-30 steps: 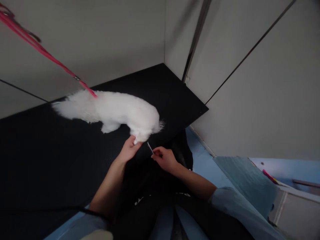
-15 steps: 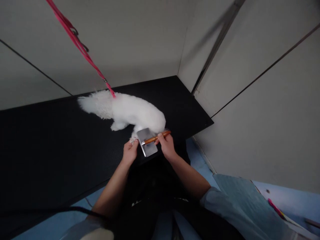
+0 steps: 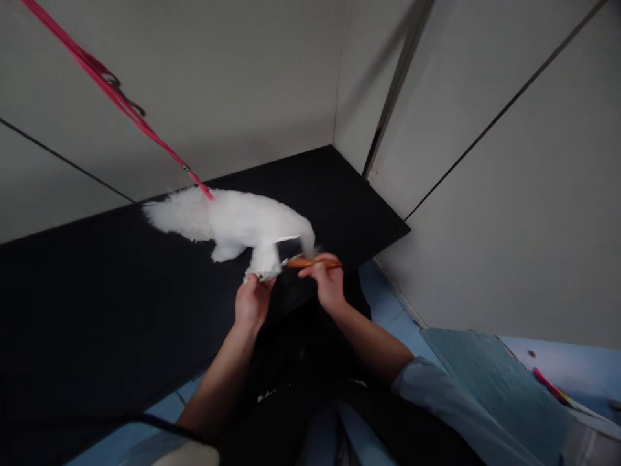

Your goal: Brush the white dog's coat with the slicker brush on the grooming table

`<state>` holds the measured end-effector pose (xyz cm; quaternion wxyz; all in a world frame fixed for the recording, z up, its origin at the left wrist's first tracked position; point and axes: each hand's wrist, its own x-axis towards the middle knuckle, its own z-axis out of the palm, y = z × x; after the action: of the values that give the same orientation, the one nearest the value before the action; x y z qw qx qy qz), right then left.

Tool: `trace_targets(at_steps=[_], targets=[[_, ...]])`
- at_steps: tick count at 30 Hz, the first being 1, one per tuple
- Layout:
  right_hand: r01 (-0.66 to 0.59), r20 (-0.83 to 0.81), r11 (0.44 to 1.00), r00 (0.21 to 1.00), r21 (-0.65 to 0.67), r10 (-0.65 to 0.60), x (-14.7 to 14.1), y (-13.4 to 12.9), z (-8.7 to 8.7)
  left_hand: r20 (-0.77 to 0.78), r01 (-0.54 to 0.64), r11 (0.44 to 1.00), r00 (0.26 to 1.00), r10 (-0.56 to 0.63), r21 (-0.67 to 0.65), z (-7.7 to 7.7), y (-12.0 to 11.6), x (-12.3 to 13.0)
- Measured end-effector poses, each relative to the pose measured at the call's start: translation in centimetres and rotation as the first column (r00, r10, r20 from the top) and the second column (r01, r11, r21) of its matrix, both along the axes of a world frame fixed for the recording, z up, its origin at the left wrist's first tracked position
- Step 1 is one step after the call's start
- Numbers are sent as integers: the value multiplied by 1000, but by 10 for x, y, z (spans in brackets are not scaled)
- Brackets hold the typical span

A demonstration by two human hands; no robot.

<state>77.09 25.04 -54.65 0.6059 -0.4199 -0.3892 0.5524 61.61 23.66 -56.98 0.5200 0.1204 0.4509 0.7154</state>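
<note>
A white, fluffy dog [image 3: 257,217] stands on a black ribbed table [image 3: 121,304], its head end to the left. My left hand [image 3: 253,301] is closed around the paw of its near hind leg [image 3: 264,259], which is lifted toward me. In my right hand [image 3: 330,281] is the wooden handle of a slicker brush [image 3: 310,263]. The brush head is turned on edge beside the hind leg and partly blurred; whether its pins touch the fur I cannot tell. A pink grooming leash [image 3: 160,142] runs from the dog's neck up to the left.
Grey wall panels [image 3: 242,84] stand behind the table and to the right. A metal post [image 3: 395,90] rises near the table's far corner. At the lower right is a blue-green surface [image 3: 490,375], with a pink-handled item [image 3: 548,385] beyond it. A dark cord [image 3: 145,421] crosses the lower left.
The brush has tipped from lying flat, its back facing up, to standing on edge, higher and nearer the dog's rump. More of the hind leg shows. The view has shifted slightly.
</note>
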Motion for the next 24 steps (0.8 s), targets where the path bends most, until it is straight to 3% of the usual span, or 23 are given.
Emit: trace_targets(at_steps=[2, 3, 6, 7, 10, 11, 14, 15, 19, 23, 24], targets=[[-133, -6, 991, 991, -26, 133, 1, -1, 0, 21, 4, 1000, 1000, -4, -10, 3, 0, -1], [-110, 1, 993, 994, -36, 110, 2, -1, 0, 33, 10, 1000, 999, -9, -18, 5, 0, -1], [112, 79, 994, 991, 8, -112, 3, -4, 1, 63, 31, 998, 998, -28, -46, 10, 0, -2], [86, 102, 996, 991, 30, -88, 3, -6, 2, 63, 17, 998, 998, -14, -57, 12, 0, -2], [-161, 103, 987, 982, 21, 158, 1, -11, 3, 70, -33, 993, 997, 41, -111, 20, 0, -2], [-154, 99, 988, 983, 17, 152, 1, -12, 3, 78, -36, 990, 996, 47, -135, 24, 0, -2], [100, 114, 993, 988, 55, -106, 0, -12, 6, 97, -33, 980, 994, 52, -195, 31, 0, -1], [100, 116, 993, 987, 69, -108, 0, -13, 7, 94, -45, 980, 993, 65, -195, 32, -1, -1], [-212, 54, 977, 976, 9, 211, -3, -16, 10, 64, -82, 985, 994, 92, -153, 28, -2, -3], [3, 79, 999, 997, 36, -6, -11, -25, 9, 8, -10, 992, 1000, 12, -128, 16, -2, -9], [4, 85, 999, 996, 51, -8, -15, -28, 9, -22, -9, 995, 1000, 7, -103, 14, -2, -10]])
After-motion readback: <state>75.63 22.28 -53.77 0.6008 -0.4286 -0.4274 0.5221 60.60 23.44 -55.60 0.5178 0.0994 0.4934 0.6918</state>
